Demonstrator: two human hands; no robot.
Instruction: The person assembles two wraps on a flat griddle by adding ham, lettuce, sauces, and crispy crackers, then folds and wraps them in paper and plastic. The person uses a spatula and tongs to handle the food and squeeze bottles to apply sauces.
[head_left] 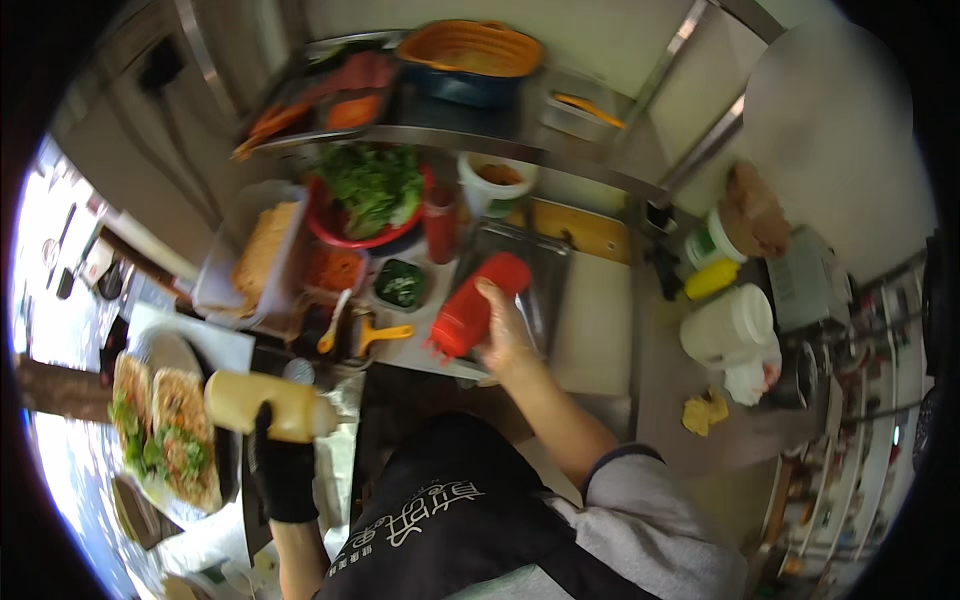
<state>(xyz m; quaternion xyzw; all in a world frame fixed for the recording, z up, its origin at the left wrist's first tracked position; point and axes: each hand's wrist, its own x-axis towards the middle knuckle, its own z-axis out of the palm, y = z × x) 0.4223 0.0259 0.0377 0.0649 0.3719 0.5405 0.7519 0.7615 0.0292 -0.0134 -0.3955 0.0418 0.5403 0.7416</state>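
Observation:
My left hand, in a black glove, is closed around a pale yellow squeeze bottle lying roughly level. Just left of that bottle, an opened flatbread in two long pieces bears green leaves and shredded orange bits on a pale plate or sheet. My bare right hand grips a red squeeze bottle over the counter's middle. This bottle is tilted, with its several small nozzles toward the lower left. Part of my right hand is hidden behind it.
Beyond the hands stand a red bowl of lettuce, a tub of flatbreads, shredded carrot, chopped greens and another red bottle. A metal shelf crosses above. White jug and yellow cloth sit right.

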